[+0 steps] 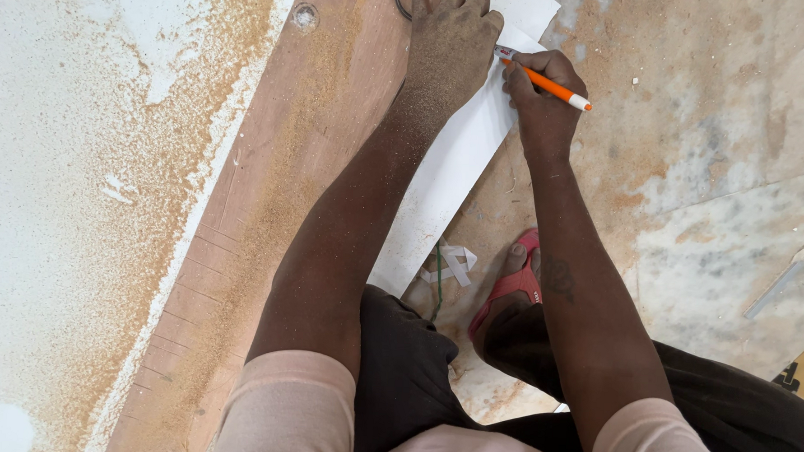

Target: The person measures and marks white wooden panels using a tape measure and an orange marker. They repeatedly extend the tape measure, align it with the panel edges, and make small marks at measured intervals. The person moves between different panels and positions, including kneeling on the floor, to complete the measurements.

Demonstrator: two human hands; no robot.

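1. Left hand (451, 43) presses flat, fingers spread, on the white strip (450, 165).
2. Right hand (543, 101) grips an orange pen (553, 86), tip at the strip's edge.
3. The strip lies along a dusty plank (267, 202).

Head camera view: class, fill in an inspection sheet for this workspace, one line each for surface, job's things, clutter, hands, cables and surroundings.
Surface: brown wooden board, dusted with sawdust, lying on the floor.
Job's things: white strip lying along the board's right edge; orange pen.
Clutter: sawdust drift left of the board; white scraps by the foot; pale strip at right.
Hands: left hand pressed flat on the white strip; right hand grips the orange pen, tip at the strip.
Cables: dark cord at top; thin green cord near the knee.
Surroundings: stained floor; red sandal.
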